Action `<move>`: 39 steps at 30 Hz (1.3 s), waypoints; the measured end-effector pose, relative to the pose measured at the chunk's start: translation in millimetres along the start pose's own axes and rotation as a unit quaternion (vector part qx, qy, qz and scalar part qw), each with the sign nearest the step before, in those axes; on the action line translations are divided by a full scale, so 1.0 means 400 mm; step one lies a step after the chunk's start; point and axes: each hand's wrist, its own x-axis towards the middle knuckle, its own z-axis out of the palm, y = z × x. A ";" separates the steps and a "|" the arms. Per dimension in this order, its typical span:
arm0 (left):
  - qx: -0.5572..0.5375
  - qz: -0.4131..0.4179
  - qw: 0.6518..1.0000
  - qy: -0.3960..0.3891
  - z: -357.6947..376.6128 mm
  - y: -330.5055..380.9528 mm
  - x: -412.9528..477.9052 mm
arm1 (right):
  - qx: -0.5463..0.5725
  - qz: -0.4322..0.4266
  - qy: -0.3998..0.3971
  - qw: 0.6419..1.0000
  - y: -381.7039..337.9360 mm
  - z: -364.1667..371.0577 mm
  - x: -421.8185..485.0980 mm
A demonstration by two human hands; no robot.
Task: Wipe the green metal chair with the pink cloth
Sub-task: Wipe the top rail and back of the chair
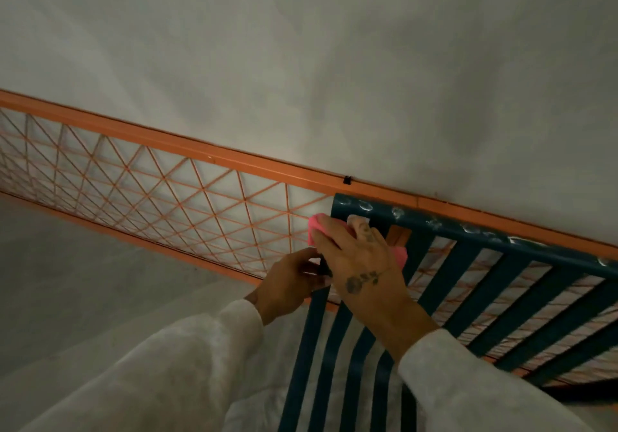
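The green metal chair point(468, 227) fills the lower right, its slatted back and seat running down toward me. White foamy smears dot its top rail. My right hand point(357, 257) presses the pink cloth point(314, 227) against the left end of the backrest, just under the top rail. The cloth shows at my fingertips and again at the hand's right side. My left hand point(291, 281) grips the chair's left edge just below, fingers curled round the frame.
An orange metal lattice railing point(160, 184) runs diagonally right behind the chair, from upper left to right. A black clip point(347, 180) sits on its top bar. A plain grey wall rises beyond, and pale floor lies lower left.
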 end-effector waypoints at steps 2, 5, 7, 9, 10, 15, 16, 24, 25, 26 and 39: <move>0.003 -0.003 1.000 -0.007 0.001 -0.004 0.002 | -0.010 0.018 0.008 1.000 0.016 0.006 -0.002; 0.020 0.012 1.000 0.000 0.002 0.003 0.002 | 0.015 0.026 0.005 1.000 0.014 0.049 -0.033; 0.034 0.010 0.999 0.009 -0.003 0.002 0.002 | 0.039 0.017 -0.047 0.998 0.007 0.085 -0.044; 0.051 0.010 0.998 0.020 -0.012 -0.011 -0.004 | 0.085 0.015 -0.052 0.995 0.010 0.103 -0.048; 0.051 0.010 0.998 0.020 -0.018 -0.014 -0.012 | 0.125 0.017 -0.052 0.991 0.011 0.103 -0.053; 0.018 0.044 0.998 0.047 -0.062 0.009 -0.004 | 0.148 0.021 0.080 0.986 0.025 0.051 -0.034; 0.002 0.062 0.996 0.057 -0.085 0.078 -0.002 | 0.116 0.007 0.097 0.988 0.032 -0.020 -0.003; 0.023 0.057 0.997 0.039 -0.054 0.092 0.020 | -0.034 0.000 0.029 0.999 0.013 0.001 -0.004; 0.030 0.063 0.997 0.037 -0.051 0.090 0.020 | -0.040 -0.004 0.028 0.999 0.013 0.005 -0.007; 0.029 0.069 0.996 0.038 -0.051 0.086 0.022 | -0.043 -0.012 0.029 0.999 0.017 0.011 -0.002; 0.000 0.075 0.997 0.004 -0.052 0.076 0.023 | -0.012 0.019 -0.008 1.000 0.000 0.002 0.014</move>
